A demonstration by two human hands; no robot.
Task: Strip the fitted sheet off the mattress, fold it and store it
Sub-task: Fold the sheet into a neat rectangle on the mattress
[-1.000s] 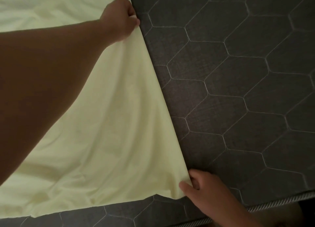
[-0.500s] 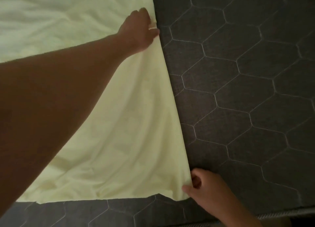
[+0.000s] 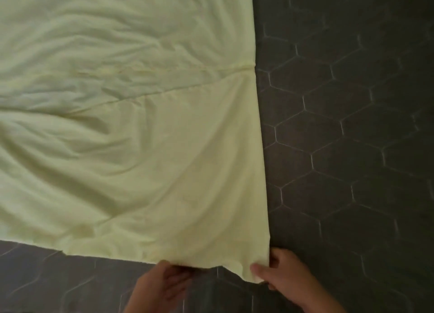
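There it was, the pale yellow fitted sheet (image 3: 131, 136), off its corners and lying spread across the dark mattress (image 3: 352, 148). It covered everything from 12 o'clock round through 9 to about 7. The quilted hexagon top lay bare from 1 o'clock down to 5, and in a strip along the near side.

The sheet's right edge ran almost straight, from 12 o'clock down to its near corner at 5 o'clock. A folded hem (image 3: 183, 88) crossed the cloth from the middle out to that edge, and the cloth was rumpled toward 10 o'clock.

At that near corner the right hand (image 3: 288, 279) had the cloth, its fingers (image 3: 258, 271) clamped on the corner with the thumb on top. Just beside it at 6 o'clock lay the left hand (image 3: 162, 287), palm turned up, fingers loosely apart and fairly straight. Its tips met the sheet's near hem.
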